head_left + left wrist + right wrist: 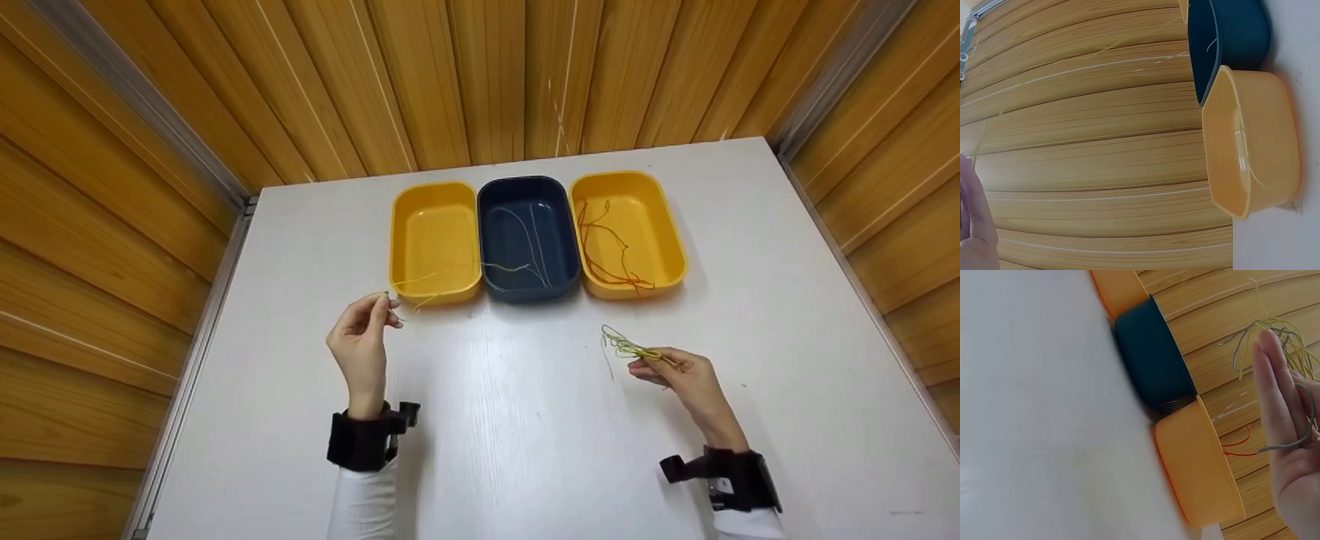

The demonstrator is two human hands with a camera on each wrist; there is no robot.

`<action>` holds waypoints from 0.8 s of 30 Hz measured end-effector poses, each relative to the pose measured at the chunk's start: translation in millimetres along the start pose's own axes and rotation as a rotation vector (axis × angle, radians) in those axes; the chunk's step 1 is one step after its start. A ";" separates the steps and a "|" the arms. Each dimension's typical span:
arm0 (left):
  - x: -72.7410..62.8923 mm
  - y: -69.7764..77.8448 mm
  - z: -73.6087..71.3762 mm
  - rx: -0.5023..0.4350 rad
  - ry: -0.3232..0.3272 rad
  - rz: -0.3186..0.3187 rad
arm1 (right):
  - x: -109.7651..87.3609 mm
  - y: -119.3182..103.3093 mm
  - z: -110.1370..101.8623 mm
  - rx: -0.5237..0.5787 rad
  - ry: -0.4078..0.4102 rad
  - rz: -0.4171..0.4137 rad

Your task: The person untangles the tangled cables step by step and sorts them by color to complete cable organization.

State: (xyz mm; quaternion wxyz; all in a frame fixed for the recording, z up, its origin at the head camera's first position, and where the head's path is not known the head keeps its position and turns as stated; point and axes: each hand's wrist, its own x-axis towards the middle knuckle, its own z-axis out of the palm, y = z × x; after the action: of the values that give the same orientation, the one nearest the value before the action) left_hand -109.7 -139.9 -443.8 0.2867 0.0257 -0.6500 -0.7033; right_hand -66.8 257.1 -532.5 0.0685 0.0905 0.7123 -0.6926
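Note:
Over the front left corner of the left yellow bin (397,247), my left hand (364,334) pinches a thin yellow wire (983,138) between thumb and fingertips. Other yellow strands (1244,149) lie in that bin and over its rim. My right hand (690,379), in front of the right yellow bin (671,232), grips a tangled bundle of yellow and grey wires (626,346). Loose ends of the bundle stick out past the fingertips, and a grey strand (1310,416) loops across the fingers in the right wrist view.
A dark blue bin (517,225) stands between the yellow ones, with thin pale wires (536,232) inside. Red-orange wires (622,281) lie in the right bin. All three bins sit side by side on a white table (495,450), before a wood-panelled wall (487,82).

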 end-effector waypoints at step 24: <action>28.9 3.4 7.1 -0.080 0.135 -0.012 | 1.2 2.0 5.5 0.001 0.002 -0.015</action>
State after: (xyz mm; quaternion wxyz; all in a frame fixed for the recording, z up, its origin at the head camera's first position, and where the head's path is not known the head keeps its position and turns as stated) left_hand -135.5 -146.1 -429.9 0.3264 0.0653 -0.6004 -0.7271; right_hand -67.7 251.7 -534.8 0.0625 0.0859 0.7129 -0.6932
